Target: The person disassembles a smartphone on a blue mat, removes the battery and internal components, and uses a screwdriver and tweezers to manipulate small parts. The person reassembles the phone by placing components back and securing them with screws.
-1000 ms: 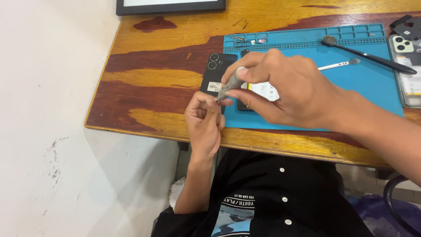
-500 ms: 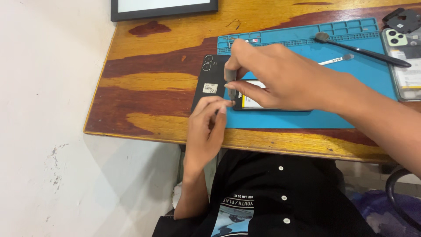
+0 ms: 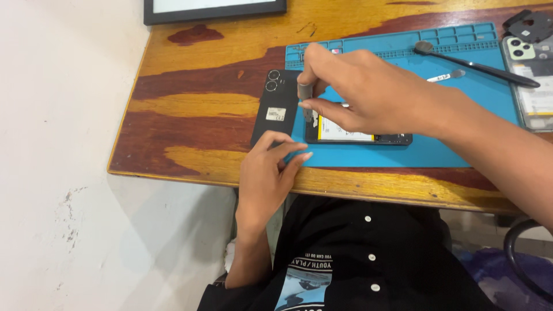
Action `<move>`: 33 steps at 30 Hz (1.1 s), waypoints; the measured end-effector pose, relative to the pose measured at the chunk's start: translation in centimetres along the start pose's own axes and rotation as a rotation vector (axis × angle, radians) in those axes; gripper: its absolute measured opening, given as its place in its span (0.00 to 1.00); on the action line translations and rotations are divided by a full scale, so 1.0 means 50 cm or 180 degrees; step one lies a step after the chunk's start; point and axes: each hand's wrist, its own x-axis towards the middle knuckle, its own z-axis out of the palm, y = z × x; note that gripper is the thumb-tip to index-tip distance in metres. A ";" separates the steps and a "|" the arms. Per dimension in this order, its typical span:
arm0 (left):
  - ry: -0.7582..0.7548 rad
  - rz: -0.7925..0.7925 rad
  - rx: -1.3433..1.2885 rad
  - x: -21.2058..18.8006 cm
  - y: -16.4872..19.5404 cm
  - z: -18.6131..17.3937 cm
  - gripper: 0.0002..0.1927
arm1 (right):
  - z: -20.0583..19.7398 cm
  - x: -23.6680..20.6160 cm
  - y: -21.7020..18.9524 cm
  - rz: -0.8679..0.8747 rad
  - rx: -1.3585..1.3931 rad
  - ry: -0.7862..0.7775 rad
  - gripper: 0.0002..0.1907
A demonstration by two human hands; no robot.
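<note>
A: Head view: right hand (image 3: pixel 368 95) pinches a small grey tool (image 3: pixel 305 95) between thumb and forefinger, tip down on the left end of the opened phone (image 3: pixel 360 133); left hand (image 3: pixel 271 170) is half open, holding nothing, fingertips resting on the near end of the black back cover (image 3: pixel 276 112).

B: where's the phone relative to both hands?

A: on the blue work mat (image 3: pixel 461 155), near the mat's front left corner; long axis runs left to right along the tabletop's (image 3: pixel 190 115) front edge; it lies directly under the right hand, which is nearer; left hand sits just left and nearer the front edge, beside the phone, not clearly touching it.

B: back cover orientation?

A: long axis front to back, at right angles to the phone; lies just off the mat's left edge; two camera rings at the far end.

B: labels?

A: small white rectangular sticker mid-cover; white-and-yellow rectangular label on the phone's battery, partly hidden by the right hand; print too small to read.

B: anything else nearby?

A: long dark spudger (image 3: pixel 478 63) and a thin metal pry tool (image 3: pixel 446 76) at the mat's far right; second opened phone (image 3: pixel 533 86) at the right edge.
</note>
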 end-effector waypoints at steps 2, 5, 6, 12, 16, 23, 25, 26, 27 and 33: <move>0.0054 -0.0003 0.0291 -0.004 0.006 0.010 0.09 | 0.000 -0.001 -0.005 0.0150 0.0097 -0.0077 0.15; 0.0091 0.0021 0.0494 0.002 0.008 0.023 0.07 | -0.003 0.002 -0.009 0.0074 0.0038 -0.0020 0.16; 0.0077 -0.0004 0.0513 0.000 0.008 0.026 0.06 | -0.002 0.001 -0.012 0.0019 0.0014 0.0004 0.16; 0.0293 -0.0050 0.0102 0.010 0.005 0.032 0.06 | -0.019 -0.006 -0.019 -0.0151 -0.0114 0.0242 0.17; 0.0526 -0.0017 -0.0836 0.012 -0.003 0.031 0.07 | -0.034 -0.014 -0.024 -0.0307 -0.0177 0.0425 0.17; 0.0110 -0.0237 -0.1848 0.012 -0.020 0.060 0.09 | -0.052 -0.020 -0.034 -0.0332 -0.0332 0.0529 0.19; 0.0209 -0.0362 -0.2271 0.013 -0.026 0.074 0.11 | -0.054 -0.020 -0.037 -0.0369 -0.0342 0.0579 0.19; 0.0284 -0.0464 -0.2538 0.015 -0.031 0.081 0.11 | -0.055 -0.019 -0.038 -0.0384 -0.0343 0.0603 0.19; 0.0365 -0.0567 -0.2803 0.016 -0.035 0.086 0.12 | -0.056 -0.019 -0.040 -0.0402 -0.0343 0.0624 0.19; 0.0685 -0.0648 -0.3266 0.018 -0.058 0.093 0.15 | -0.043 -0.016 -0.044 -0.0758 -0.0311 0.0882 0.21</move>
